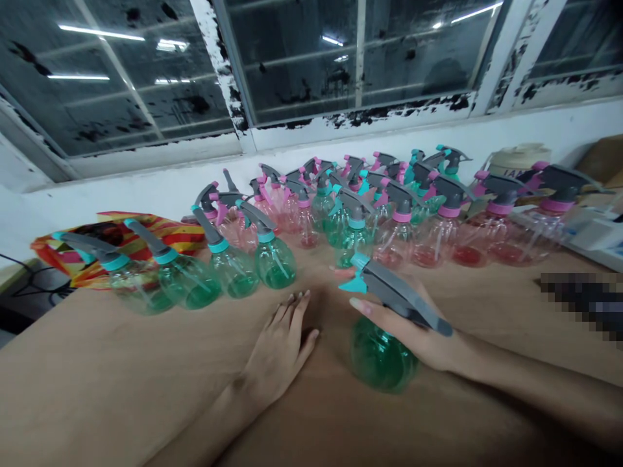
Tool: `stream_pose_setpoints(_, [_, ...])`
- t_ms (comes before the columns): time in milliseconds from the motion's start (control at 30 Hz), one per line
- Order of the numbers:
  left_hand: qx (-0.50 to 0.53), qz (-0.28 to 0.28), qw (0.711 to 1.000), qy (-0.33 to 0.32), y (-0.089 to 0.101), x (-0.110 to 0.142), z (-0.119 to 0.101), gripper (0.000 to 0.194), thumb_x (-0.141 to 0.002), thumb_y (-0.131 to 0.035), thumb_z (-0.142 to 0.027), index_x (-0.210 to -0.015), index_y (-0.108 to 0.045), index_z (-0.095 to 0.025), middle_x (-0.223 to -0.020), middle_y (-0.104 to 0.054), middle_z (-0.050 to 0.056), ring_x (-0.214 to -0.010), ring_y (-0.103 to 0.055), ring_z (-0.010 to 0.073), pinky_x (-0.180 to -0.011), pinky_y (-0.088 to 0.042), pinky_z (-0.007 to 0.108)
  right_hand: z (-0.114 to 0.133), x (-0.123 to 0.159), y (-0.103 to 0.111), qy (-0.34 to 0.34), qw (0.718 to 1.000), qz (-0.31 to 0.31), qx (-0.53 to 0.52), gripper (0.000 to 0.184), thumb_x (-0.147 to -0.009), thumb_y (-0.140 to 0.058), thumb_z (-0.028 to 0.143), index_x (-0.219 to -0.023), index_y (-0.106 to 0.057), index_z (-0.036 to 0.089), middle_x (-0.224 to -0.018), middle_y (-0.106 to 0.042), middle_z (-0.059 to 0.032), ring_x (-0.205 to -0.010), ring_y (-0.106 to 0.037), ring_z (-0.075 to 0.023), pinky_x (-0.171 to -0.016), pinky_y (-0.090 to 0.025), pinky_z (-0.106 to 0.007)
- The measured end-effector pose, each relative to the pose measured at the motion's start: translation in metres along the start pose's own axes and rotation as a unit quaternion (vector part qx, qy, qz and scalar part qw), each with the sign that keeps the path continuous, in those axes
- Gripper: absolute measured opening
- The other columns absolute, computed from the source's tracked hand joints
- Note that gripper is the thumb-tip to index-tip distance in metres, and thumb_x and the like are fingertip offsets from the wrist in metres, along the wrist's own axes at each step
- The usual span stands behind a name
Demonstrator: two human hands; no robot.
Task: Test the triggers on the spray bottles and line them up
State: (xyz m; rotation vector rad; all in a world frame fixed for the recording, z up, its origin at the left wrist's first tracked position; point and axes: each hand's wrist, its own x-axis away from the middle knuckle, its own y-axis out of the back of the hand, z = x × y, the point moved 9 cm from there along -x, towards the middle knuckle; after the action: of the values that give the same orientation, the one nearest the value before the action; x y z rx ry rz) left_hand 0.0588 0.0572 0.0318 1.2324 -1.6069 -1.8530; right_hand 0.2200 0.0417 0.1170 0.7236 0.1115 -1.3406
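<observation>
My right hand point(413, 327) is wrapped round the neck of a green spray bottle point(382, 360), just under its grey trigger head with a turquoise nozzle. The bottle leans slightly, and I cannot tell whether its base touches the table. My left hand point(277, 350) lies flat on the wooden table point(117, 383), fingers stretched forward, holding nothing. Ahead of it a row of green spray bottles point(276, 263) stands at the left. Pink spray bottles point(438, 240) with grey and pink heads line the right, with more pink and green ones crowded behind.
A striped orange and yellow bag point(189, 237) lies at the back left, behind the green bottles. To the right are a cream tub point(520, 155), a white device point(594, 230) and a dark blurred-out object point(584, 301). A white wall and windows rise behind the table.
</observation>
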Motion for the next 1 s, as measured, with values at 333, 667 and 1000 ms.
stream_pose_setpoints(333, [-0.003,0.003,1.000,0.001,-0.003,-0.002,0.001,0.051,-0.093,-0.042,-0.030,-0.139,-0.029,-0.012,-0.135,-0.049,0.016,-0.125,-0.045,0.0284,-0.100,-0.039,0.045,-0.006,0.002,0.001,-0.016,1.000,-0.018,0.013,0.009,-0.087,-0.052,0.029,-0.086,-0.061,0.027,-0.067,-0.052,0.0024,-0.062,-0.052,-0.0155,-0.062,-0.045,-0.030])
stream_pose_setpoints(667, [0.009,0.014,1.000,0.006,-0.003,-0.002,0.001,0.050,-0.093,-0.043,-0.029,-0.139,-0.030,-0.011,-0.136,-0.048,0.017,-0.126,-0.044,0.0287,-0.101,-0.038,0.045,0.000,0.003,-0.003,-0.025,0.999,0.011,-0.022,0.015,-0.088,-0.053,0.035,-0.099,-0.059,0.026,-0.070,-0.059,0.0022,-0.070,-0.060,-0.0163,-0.067,-0.047,-0.030])
stream_pose_setpoints(1000, [0.004,0.011,1.000,0.003,-0.006,-0.001,0.002,0.050,-0.094,-0.042,-0.030,-0.139,-0.028,-0.014,-0.136,-0.048,0.016,-0.127,-0.043,0.0293,-0.100,-0.039,0.046,0.001,0.005,0.001,0.004,1.000,-0.022,0.007,0.006,-0.087,-0.057,0.030,-0.083,-0.058,0.025,-0.073,-0.061,0.0030,-0.067,-0.058,-0.0134,-0.063,-0.044,-0.026])
